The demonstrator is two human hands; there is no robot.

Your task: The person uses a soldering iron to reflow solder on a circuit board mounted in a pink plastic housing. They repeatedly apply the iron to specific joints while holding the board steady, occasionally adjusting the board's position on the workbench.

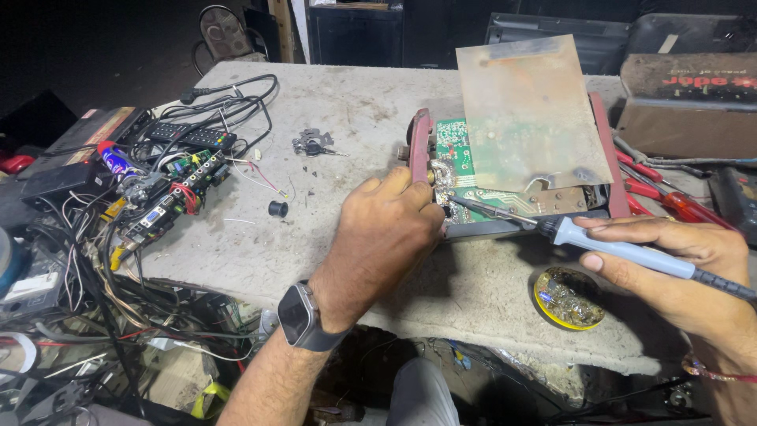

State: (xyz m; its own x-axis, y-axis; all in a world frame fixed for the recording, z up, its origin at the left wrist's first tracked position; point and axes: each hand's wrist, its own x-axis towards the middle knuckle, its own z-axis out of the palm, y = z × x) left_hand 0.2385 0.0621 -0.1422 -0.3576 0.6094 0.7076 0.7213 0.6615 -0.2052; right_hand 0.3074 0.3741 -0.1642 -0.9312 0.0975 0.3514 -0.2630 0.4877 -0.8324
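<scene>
Head view: soldering is in hand. Right hand [678,268] has its grip closed around the iron [623,254], held like a pen, shaft running out toward ten o'clock and the tip down on the board [453,154] at its near-left corner. Left hand [390,225] sits curled at that same corner, fingers pinched on something small against the board's edge; what it holds cannot be made out. Board lies inside a red-framed chassis [420,142] at twelve o'clock on the bench [355,102], a tarnished metal sheet [532,110] tilted over its far half.

Judging from this, the joint is being worked now, and the next move calls for a steady tip and a still left hand.

Containers: a round yellow tin [569,298] at five o'clock of the iron's tip, open, with a glistening clumpy mass inside, likely flux or solder dross. At nine o'clock, a second board [169,201] lies in tangled cables [229,102], a remote [193,138] beyond.
</scene>
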